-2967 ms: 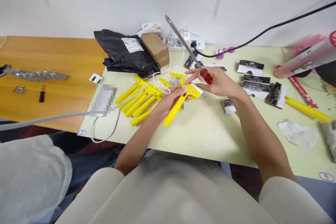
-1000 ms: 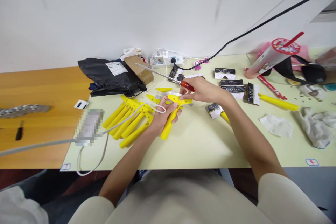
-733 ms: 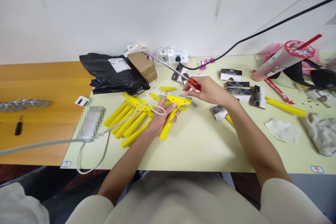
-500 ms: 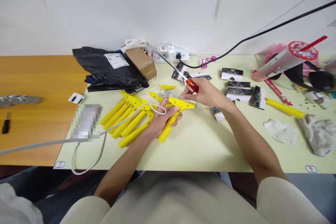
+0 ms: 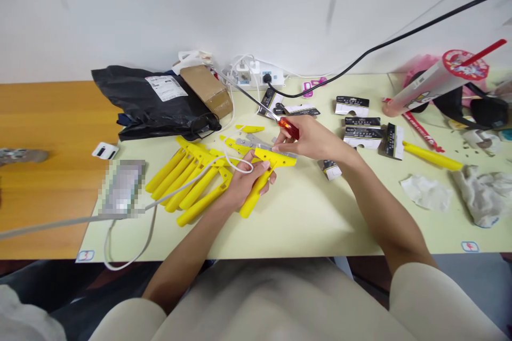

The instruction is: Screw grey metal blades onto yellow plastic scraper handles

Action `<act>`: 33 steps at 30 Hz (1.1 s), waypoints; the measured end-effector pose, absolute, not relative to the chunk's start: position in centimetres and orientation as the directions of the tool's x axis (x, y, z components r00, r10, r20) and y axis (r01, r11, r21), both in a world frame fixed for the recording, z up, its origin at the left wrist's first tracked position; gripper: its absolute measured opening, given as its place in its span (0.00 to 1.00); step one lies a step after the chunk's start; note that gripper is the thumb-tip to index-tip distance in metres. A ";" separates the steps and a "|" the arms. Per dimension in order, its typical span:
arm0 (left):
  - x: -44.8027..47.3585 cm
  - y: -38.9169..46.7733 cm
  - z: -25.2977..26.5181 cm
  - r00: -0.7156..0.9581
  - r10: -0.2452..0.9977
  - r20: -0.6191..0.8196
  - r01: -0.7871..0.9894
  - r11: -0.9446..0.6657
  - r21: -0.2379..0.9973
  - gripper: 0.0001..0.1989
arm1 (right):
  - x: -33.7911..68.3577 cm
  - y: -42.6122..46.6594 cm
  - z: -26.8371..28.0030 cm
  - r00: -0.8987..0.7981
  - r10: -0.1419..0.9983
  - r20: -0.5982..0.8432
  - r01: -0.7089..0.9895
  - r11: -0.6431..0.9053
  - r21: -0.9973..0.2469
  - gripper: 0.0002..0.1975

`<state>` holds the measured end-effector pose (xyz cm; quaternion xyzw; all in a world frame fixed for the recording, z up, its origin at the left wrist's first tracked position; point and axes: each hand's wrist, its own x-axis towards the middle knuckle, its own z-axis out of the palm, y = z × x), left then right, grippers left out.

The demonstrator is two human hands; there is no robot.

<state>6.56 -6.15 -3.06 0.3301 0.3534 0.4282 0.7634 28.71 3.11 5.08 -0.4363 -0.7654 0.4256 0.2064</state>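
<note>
Left hand (image 5: 243,184) closed on yellow scraper (image 5: 276,158), held over cream table (image 5: 304,218); some fingers hidden behind it. Right hand (image 5: 310,138) grips red-handled screwdriver (image 5: 288,127) (handle butt lost in palm); whether its fingertips touch scraper unclear. Flat object (image 5: 123,187) at left pixelated.

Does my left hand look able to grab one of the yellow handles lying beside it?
Probably not: your left hand is gripping a yellow tool, and a cable crosses the yellow handles in this view.

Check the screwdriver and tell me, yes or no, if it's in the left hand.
No, the right hand holds the screwdriver, while the left hand grips a yellow tool.
</note>
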 end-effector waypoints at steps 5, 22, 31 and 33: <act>6.6 -6.2 -3.3 0.368 0.894 -0.255 -0.428 0.406 0.807 0.23 | 28.4 3.0 4.8 -0.554 0.832 -0.012 0.473 0.303 -0.827 0.18; 5.6 -5.6 -3.6 0.419 0.872 -0.254 -0.367 0.418 0.831 0.22 | 27.9 2.9 4.3 -0.584 0.812 0.011 0.482 0.357 -0.800 0.16; 3.6 -3.7 -2.1 0.013 0.975 -0.221 -0.524 0.195 0.829 0.24 | 30.6 3.8 6.4 -0.427 0.902 0.061 0.592 0.330 -0.735 0.33; 2.9 -3.1 -1.9 -0.088 0.973 -0.212 -0.566 0.126 0.815 0.25 | 31.7 4.0 7.2 -0.427 0.903 0.050 0.620 0.333 -0.710 0.34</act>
